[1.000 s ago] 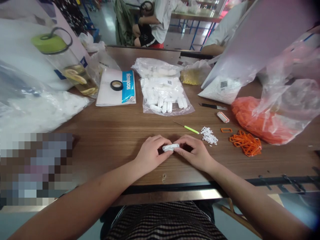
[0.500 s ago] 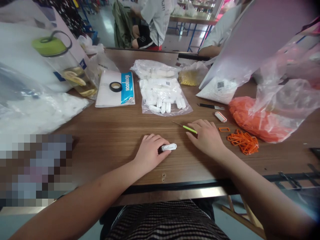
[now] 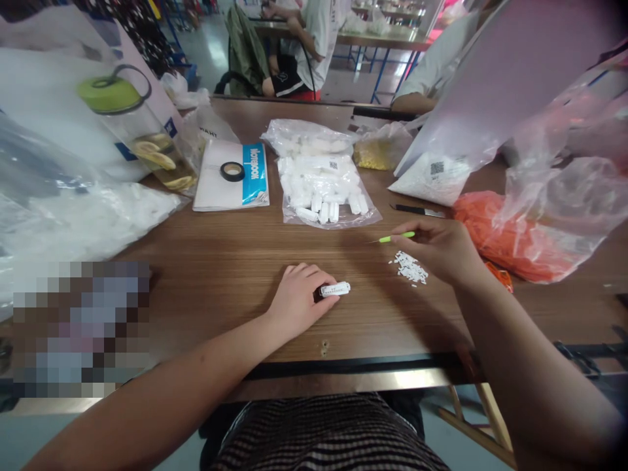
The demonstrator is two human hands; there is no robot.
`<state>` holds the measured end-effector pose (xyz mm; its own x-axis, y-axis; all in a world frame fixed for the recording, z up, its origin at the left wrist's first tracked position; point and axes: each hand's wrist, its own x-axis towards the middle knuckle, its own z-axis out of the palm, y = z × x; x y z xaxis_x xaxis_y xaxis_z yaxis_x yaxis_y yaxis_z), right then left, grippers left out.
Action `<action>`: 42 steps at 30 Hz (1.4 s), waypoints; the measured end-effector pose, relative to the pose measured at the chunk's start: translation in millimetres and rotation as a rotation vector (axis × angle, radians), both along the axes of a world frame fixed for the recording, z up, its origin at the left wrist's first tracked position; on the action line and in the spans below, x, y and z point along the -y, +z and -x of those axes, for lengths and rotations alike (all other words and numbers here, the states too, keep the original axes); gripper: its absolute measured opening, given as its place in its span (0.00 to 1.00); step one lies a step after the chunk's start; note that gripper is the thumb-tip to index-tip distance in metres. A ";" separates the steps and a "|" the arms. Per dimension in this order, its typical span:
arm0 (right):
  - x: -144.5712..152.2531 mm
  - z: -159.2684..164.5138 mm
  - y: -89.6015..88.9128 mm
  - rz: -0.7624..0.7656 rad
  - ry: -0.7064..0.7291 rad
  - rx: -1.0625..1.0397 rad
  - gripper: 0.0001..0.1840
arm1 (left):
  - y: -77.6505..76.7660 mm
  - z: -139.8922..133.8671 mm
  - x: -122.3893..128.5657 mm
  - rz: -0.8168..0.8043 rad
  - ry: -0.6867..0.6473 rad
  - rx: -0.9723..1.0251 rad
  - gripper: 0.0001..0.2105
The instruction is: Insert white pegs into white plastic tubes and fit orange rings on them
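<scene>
My left hand (image 3: 296,297) rests on the wooden table (image 3: 220,261) and pinches a small white oblong plastic part (image 3: 335,288) between thumb and fingers. My right hand (image 3: 439,249) is raised a little above the table, to the right, holding a thin green-handled pick (image 3: 395,238) with its metal tip pointing left. A small heap of tiny white pieces (image 3: 409,268) lies just below and left of the right hand.
A clear bag of white parts (image 3: 321,190) lies at the centre back, beside a notebook with a black tape roll (image 3: 231,171). An orange-filled bag (image 3: 505,242), a knife (image 3: 417,210) and a water bottle (image 3: 142,137) stand around. Other people sit beyond the table.
My right hand left the white part, reached to the green pick lying on the table, and lifted it. My left hand kept holding the white part in place.
</scene>
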<state>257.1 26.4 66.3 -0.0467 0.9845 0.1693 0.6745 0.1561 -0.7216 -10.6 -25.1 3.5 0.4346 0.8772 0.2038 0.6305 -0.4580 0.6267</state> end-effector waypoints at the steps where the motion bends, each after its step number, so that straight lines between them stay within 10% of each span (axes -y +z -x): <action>1: -2.1 0.4 0.9 0.021 -0.031 -0.027 0.12 | 0.3 -0.1 0.0 0.000 0.001 0.001 0.06; 9: -14.5 12.0 -19.1 0.053 0.002 0.067 0.16 | -1.4 -0.1 -0.9 0.015 -0.022 0.006 0.08; 15: 23.2 34.3 -21.1 0.232 0.063 -0.321 0.18 | 4.8 4.5 -1.9 0.100 -0.027 0.022 0.20; 19: 40.5 55.6 -31.8 0.354 0.144 -0.491 0.22 | 8.3 8.9 -3.5 0.108 -0.056 0.009 0.09; 42: 50.9 65.8 -47.2 0.162 0.117 -0.416 0.22 | 1.8 7.0 -4.5 0.040 -0.038 0.035 0.06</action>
<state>191.2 -24.4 19.0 -0.1197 0.9920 0.0411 0.3070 0.0763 -0.9486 -17.6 -20.6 5.3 0.4606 0.8682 0.1846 0.5908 -0.4551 0.6662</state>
